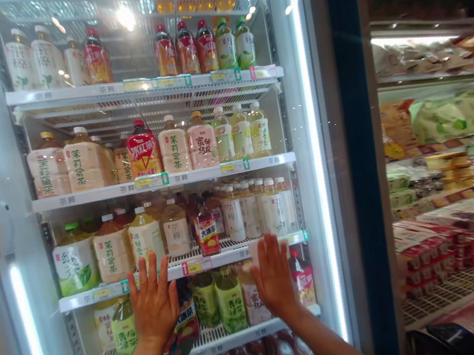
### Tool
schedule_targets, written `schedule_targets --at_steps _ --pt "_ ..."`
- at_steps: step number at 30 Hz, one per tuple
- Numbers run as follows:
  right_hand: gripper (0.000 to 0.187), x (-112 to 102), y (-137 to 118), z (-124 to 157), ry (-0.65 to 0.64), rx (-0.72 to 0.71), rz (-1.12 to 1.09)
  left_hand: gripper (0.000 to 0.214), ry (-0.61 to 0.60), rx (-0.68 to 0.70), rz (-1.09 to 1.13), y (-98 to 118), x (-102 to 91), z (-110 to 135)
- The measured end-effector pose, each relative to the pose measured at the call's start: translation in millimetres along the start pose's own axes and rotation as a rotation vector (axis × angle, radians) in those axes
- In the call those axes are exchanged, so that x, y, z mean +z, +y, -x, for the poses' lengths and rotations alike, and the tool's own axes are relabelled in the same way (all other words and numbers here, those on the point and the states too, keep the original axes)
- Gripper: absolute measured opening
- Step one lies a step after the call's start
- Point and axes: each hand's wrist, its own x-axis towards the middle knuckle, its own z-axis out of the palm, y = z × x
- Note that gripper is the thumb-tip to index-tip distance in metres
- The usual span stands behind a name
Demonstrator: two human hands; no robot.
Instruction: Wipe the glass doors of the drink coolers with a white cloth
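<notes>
Both my hands are raised flat in front of a lit drinks fridge. My left hand has its fingers spread, palm forward, over the third shelf's edge and the green tea bottles below it. My right hand is also open, fingers together and pointing up, near a red-labelled bottle. Neither hand holds anything. I cannot tell whether the palms rest on glass or hover before the shelves.
The fridge shelves carry rows of tea bottles with white, green and red labels, such as a red bottle. A dark door frame stands to the right. Beyond it, an open chiller holds packaged foods.
</notes>
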Motion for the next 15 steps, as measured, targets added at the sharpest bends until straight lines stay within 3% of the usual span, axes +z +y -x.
schedule_targets --at_steps 2,4,8,10,12,15 --pt "0.077 -8 -13 32 0.003 -0.074 0.000 0.077 -0.001 0.005 -0.001 0 -0.2 0" --pt "0.076 -9 -14 37 0.005 -0.103 0.002 0.078 0.001 0.007 -0.004 1 -0.2 0" --pt "0.079 7 11 -31 0.005 0.006 0.003 0.077 0.005 -0.001 -0.001 1 0.1 1" --pt "0.080 14 9 -54 0.000 0.008 -0.014 0.076 -0.001 -0.004 0.001 1 0.6 1" --pt "0.080 12 -12 -43 -0.009 -0.090 -0.044 0.075 -0.007 -0.008 -0.002 1 1.1 2" --pt "0.067 -2 -55 10 -0.026 -0.379 -0.111 0.074 -0.012 -0.006 -0.002 2 1.2 2"
